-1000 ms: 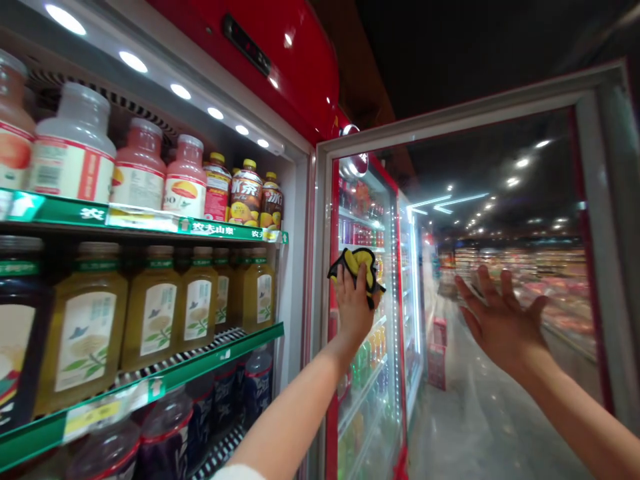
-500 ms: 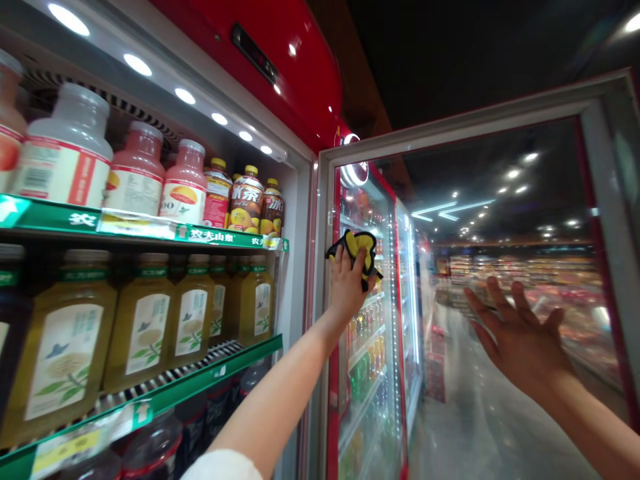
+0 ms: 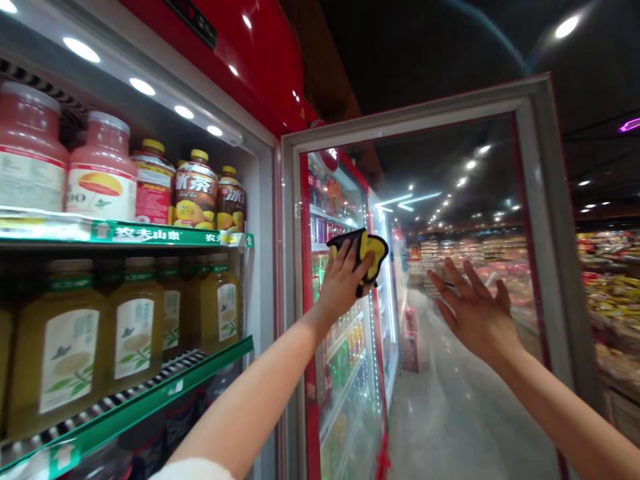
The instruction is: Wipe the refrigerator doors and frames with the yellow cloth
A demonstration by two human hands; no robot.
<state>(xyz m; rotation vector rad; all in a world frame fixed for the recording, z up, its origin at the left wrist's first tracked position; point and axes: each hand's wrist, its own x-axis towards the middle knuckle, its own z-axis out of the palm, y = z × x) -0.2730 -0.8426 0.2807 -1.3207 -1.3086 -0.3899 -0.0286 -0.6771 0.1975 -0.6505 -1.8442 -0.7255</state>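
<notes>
My left hand [image 3: 344, 280] presses a bunched yellow and black cloth [image 3: 376, 257] against the glass of an open fridge door [image 3: 537, 160]. Its fingers lie over the cloth's left part, and the thumb rests on the yellow side. To the right, my right hand [image 3: 477, 317] is raised in front of the same glass with its fingers spread, holding nothing. Whether its fingertips touch the glass I cannot tell.
At the left stands the open red fridge [image 3: 250, 73], with iced tea bottles [image 3: 196, 193] on its upper shelf and yellowish drink bottles [image 3: 135, 327] below. Through the glass show other lit fridges and a grey floor [image 3: 440, 413].
The view has turned to the right, so the fridge and door sit further left. On the glass, my left hand and the cloth have moved right, away from the hinge-side frame.
</notes>
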